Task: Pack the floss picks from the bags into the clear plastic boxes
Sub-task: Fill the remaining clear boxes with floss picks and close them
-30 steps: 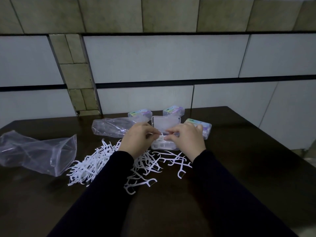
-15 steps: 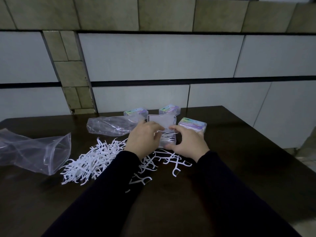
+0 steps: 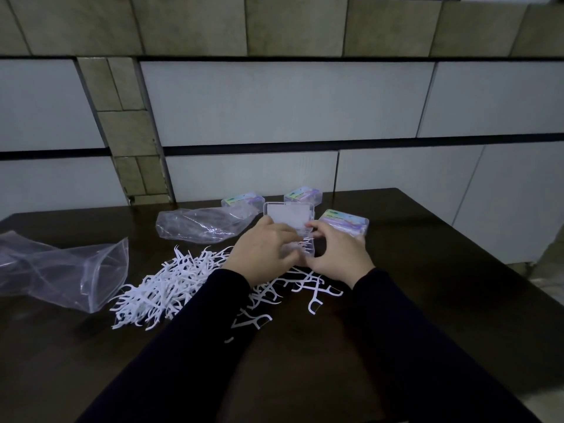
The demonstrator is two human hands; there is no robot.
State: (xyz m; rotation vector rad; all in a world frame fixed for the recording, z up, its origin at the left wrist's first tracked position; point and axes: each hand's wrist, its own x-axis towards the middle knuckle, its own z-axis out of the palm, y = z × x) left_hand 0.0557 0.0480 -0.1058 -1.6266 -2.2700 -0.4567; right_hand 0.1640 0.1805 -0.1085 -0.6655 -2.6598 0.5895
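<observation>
Fingers of the left hand [image 3: 265, 249] are curled over the near left part of the open box [image 3: 293, 236], gripping picks at its base; the exact pinch is hidden by the knuckles. Fingers of the right hand [image 3: 335, 252] are curled round the box's right side, thumb at the near edge, holding it steady. The box stands on the dark table [image 3: 427, 270] with its lid [image 3: 289, 215] raised toward the wall, and a few white picks show inside between the two hands. The loose pile of floss picks [image 3: 164, 285] lies on the table to the left of and beneath the forearms, with strays near the right wrist. One clear bag [image 3: 201, 228] lies just left of the box; a second bag [image 3: 70, 270] lies well apart at the table's left edge. Three closed labelled boxes [image 3: 346, 221] sit behind and to the right of the open one. Both sleeves [image 3: 396, 346] are dark.
</observation>
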